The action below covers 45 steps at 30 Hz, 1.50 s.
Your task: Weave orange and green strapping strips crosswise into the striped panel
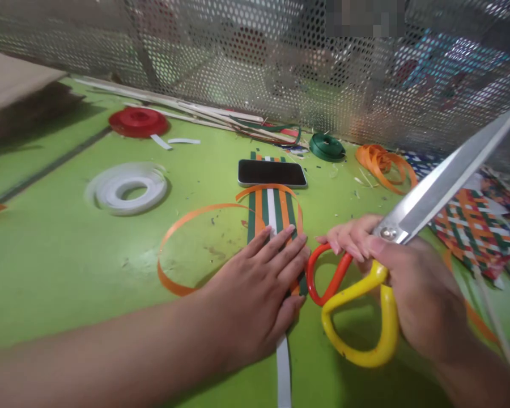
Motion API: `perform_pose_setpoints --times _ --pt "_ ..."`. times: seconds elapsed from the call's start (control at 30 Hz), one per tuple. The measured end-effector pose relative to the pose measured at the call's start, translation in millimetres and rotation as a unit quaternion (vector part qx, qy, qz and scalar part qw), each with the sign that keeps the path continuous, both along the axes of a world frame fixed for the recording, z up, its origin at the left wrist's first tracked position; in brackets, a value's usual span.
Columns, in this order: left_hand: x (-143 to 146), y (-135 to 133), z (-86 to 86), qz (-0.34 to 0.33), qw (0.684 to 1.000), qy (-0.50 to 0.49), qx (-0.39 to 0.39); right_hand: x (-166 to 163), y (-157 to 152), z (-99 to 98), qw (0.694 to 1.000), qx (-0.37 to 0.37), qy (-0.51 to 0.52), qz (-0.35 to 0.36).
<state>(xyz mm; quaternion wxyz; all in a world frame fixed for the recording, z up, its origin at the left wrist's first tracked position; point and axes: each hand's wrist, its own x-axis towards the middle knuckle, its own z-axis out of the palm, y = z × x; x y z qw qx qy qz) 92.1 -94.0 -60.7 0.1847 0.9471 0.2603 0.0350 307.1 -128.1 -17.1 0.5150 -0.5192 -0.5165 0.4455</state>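
My left hand (259, 289) lies flat, fingers stretched out, pressing on a band of green, orange and white strips (272, 212) laid side by side on the green table (68, 255). A white strip (283, 368) runs out from under the palm toward me. My right hand (408, 283) grips large scissors (433, 198) near the pivot. Their steel blades point up to the right, and the orange and yellow handle loops (357, 317) hang below the hand. A loose orange strip (182, 226) curls in a loop left of the band.
A black phone (272, 173) lies across the band's far end. A white tape roll (127, 187), a red spool (138, 122), a green roll (326, 146) and orange coils (382, 161) sit around. A woven mat (471, 226) lies at right. Perforated metal mesh (255, 51) walls the back.
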Motion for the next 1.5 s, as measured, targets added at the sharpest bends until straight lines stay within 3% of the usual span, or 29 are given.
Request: perform_pose_setpoints --times 0.17,0.3,0.4,0.5,0.53,0.63,0.77,0.87,0.9,0.97,1.03,1.07,1.17,1.27,1.5 --pt "-0.7 -0.3 -0.7 0.002 1.000 0.000 -0.005 4.5 7.1 -0.3 0.998 0.030 -0.045 -0.037" --pt "-0.9 0.3 -1.1 0.003 1.000 0.002 -0.015 18.9 20.9 -4.8 0.999 0.037 -0.023 -0.005" --pt "-1.2 0.8 -1.4 0.005 1.000 0.002 -0.023 43.0 29.1 -2.5 0.986 0.025 -0.167 -0.018" --pt "-1.4 0.9 -2.1 0.004 1.000 -0.005 -0.020 71.5 32.4 4.0 0.913 -0.017 -0.394 -0.108" --pt "-1.5 0.9 -2.4 0.004 1.000 -0.009 -0.016 80.2 33.1 5.3 0.862 -0.041 -0.488 -0.131" --pt "-1.9 0.9 -3.8 0.003 1.000 -0.019 -0.006 101.3 35.7 1.8 0.790 -0.080 -0.595 -0.127" --pt "-2.6 0.9 -4.8 0.003 1.000 -0.021 -0.004 116.4 41.8 -14.1 0.762 -0.098 -0.631 -0.105" --pt "-2.2 0.9 -4.8 0.004 1.000 -0.019 -0.009 111.4 47.9 -17.6 0.747 -0.064 -0.653 -0.110" --pt "-1.8 0.8 -4.7 0.004 1.000 -0.018 -0.012 105.2 50.6 -16.3 0.748 -0.044 -0.653 -0.111" --pt "-1.1 0.5 -4.7 0.004 1.000 -0.016 -0.016 86.4 58.0 -13.1 0.785 -0.013 -0.611 -0.099" --pt "-0.7 0.3 -4.7 0.002 1.000 -0.013 -0.018 61.6 68.7 -13.4 0.908 -0.022 -0.416 -0.046" --pt "-0.6 0.3 -4.8 0.002 1.000 -0.011 -0.019 48.7 75.2 -15.6 0.928 -0.036 -0.371 -0.014" --pt "-0.7 0.7 -4.5 0.003 1.000 -0.005 -0.017 15.4 95.9 -26.5 0.954 -0.061 -0.288 0.051" --pt "-0.6 1.8 -3.4 0.005 1.000 -0.003 -0.016 -0.8 110.3 -30.3 0.974 -0.059 -0.209 0.059" --pt "-0.6 1.9 -2.9 -0.001 1.000 -0.002 -0.030 28.0 103.4 -0.2 0.991 0.033 -0.128 0.005"
